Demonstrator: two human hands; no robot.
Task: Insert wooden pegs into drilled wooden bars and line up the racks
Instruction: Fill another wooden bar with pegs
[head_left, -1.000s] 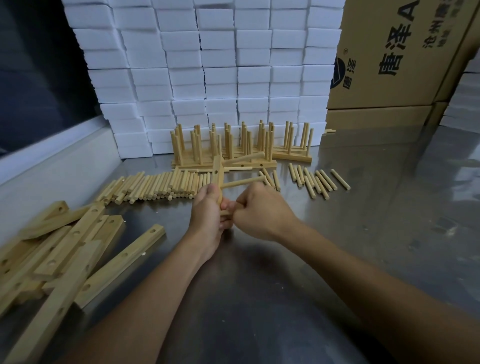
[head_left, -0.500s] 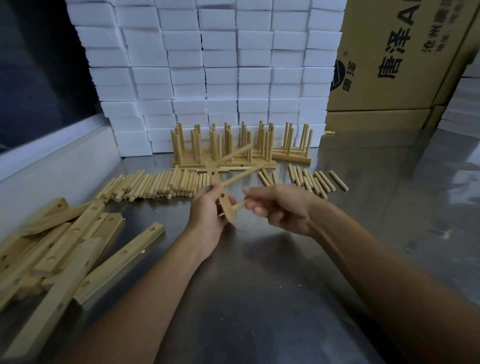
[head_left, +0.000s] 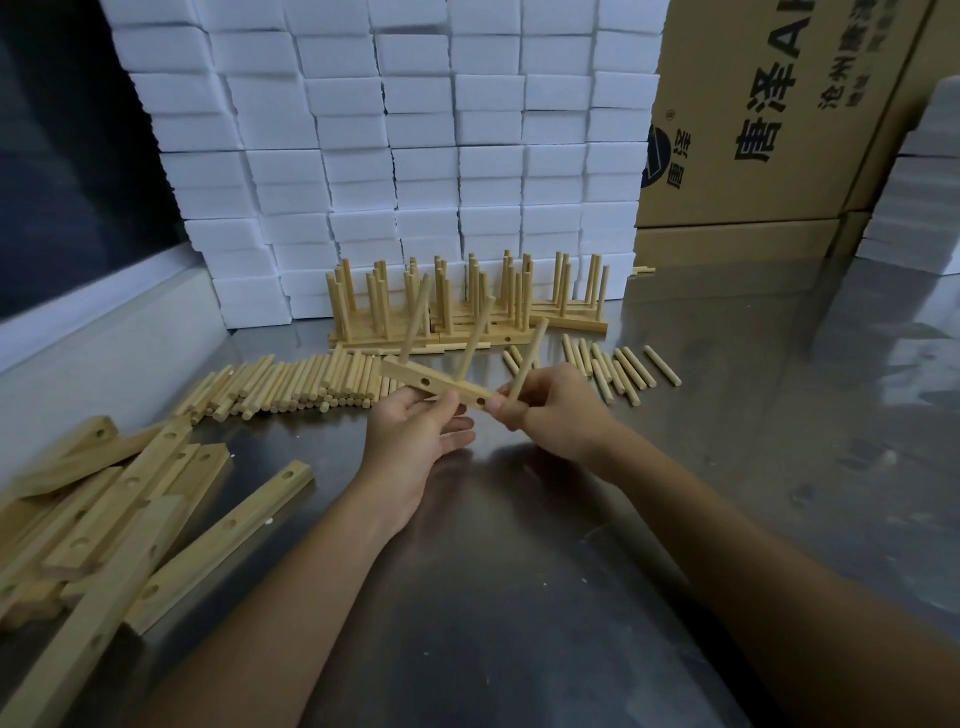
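The bar (head_left: 436, 385) now lies level, left grip (head_left: 415, 431) pinching it, right grip (head_left: 545, 410) pinching a peg (head_left: 527, 358) before finished racks (head_left: 467, 312).

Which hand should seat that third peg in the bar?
Right. The right hand already pinches the loose peg at the end of the bar, beside an open hole. The left hand grips the bar's middle, probably best kept steadying it.

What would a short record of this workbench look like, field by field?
left hand: holds drilled bar
right hand: pinches a peg at the bar's near end
pegs in bar: two stand up
loose pegs: row on steel table
finished racks: lined up by white blocks
spare bars: heap at left
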